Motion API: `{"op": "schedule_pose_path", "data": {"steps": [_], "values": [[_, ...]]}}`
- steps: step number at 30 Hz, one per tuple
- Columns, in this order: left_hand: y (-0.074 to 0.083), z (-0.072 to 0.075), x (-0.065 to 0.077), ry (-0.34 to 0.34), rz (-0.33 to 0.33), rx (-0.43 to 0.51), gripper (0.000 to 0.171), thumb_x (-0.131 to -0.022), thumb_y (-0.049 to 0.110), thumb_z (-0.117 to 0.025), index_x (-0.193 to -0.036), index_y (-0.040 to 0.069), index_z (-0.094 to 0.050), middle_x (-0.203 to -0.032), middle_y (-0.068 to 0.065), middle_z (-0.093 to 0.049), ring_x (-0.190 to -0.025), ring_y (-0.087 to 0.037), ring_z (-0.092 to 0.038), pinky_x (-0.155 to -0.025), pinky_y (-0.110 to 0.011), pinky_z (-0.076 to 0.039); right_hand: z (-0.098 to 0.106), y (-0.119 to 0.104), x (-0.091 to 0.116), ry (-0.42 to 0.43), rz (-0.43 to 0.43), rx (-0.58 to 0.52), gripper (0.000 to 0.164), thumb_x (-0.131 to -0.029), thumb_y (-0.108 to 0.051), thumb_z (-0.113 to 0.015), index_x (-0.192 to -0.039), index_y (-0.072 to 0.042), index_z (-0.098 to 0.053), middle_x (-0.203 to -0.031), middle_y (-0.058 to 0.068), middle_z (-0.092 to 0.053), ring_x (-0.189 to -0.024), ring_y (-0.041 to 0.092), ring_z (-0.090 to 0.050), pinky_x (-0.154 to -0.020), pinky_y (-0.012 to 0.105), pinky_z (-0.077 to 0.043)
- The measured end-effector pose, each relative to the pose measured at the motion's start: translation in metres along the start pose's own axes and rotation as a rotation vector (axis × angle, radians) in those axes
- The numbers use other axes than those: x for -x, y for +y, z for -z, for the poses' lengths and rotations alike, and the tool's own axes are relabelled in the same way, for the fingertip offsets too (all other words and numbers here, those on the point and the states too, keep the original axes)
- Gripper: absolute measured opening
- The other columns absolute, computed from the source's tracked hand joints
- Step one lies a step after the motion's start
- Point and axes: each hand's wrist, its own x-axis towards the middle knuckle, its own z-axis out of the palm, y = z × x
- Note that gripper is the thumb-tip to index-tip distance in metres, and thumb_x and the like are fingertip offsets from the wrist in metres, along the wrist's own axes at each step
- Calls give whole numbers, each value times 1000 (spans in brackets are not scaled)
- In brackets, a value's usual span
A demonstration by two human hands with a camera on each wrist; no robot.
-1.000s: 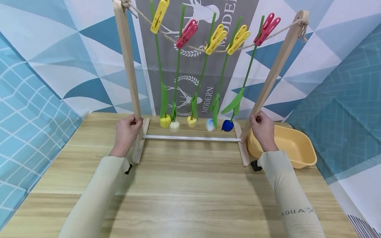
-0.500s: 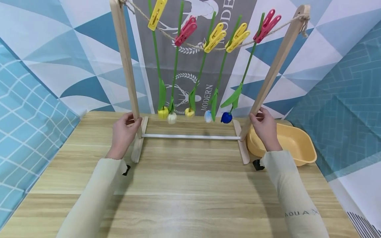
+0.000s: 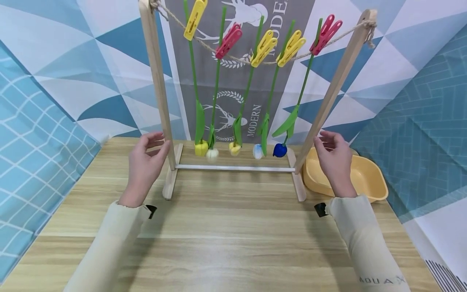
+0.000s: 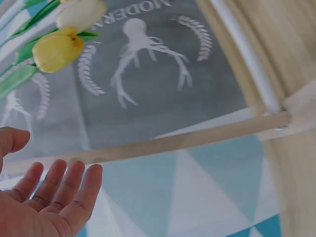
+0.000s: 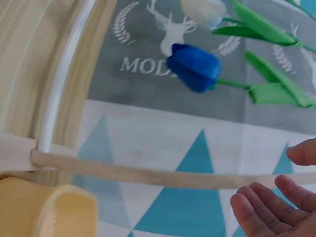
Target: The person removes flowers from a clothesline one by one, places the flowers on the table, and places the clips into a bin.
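A wooden stand, joined low down by a white rod, carries a sagging rope. Red and yellow clothespins hold several artificial tulips head-down on it: a yellow tulip, a white one, a paler yellow one, a white-and-blue one and a blue tulip. My left hand is beside the left post, fingers relaxed, holding nothing. Beside the right post, my right hand is likewise relaxed with nothing in it. Both wrist views show a gap between thumb and fingers.
A yellow plastic basin stands right of the stand, partly behind my right hand. Patterned cloth backs the wood-grain table. Blue tile-patterned sheeting runs along the left side.
Both hands have let go of the posts and moved slightly outward, their fingers loosening. The stand remains upright on the table. The view has shifted slightly.
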Motion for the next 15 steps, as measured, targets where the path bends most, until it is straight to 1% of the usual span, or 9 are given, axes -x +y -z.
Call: {"op": "schedule_pose_path", "data": {"steps": [3,6,11,15], "values": [[10,1,1,0,-56,5,37,-90,29,-60,-120,8,-56,-114,-6,-63,-104,-14,-60,-85,-20,-51,3,-10,6,-1,53,-12,41,-93,-36,-54,-123,-8,-57,-114,10,-63,-99,18,-58,-82,16,-45],[18,0,0,-12,-95,9,37,-90,29,-60,-120,7,-56,-113,-7,-63,-102,-9,-59,-84,-17,-49,4,-19,12,-23,104,-21,40,-93,-35,-54,-121,-7,-57,-113,10,-63,-99,18,-59,-79,11,-43],[26,0,-2,-23,-113,16,37,-90,30,-60,-120,8,-56,-113,-8,-63,-95,1,-57,-82,-12,-47,3,-35,20,-73,161,-42,40,-93,-36,-54,-121,-7,-57,-112,10,-63,-99,19,-59,-79,10,-43],[34,0,-2,-28,-116,31,35,-90,31,-60,-117,8,-58,-111,-6,-63,-92,4,-56,-80,-10,-46,-1,-48,24,-108,195,-72,39,-93,-35,-55,-121,-8,-57,-110,10,-63,-97,19,-60,-79,11,-43]]}}
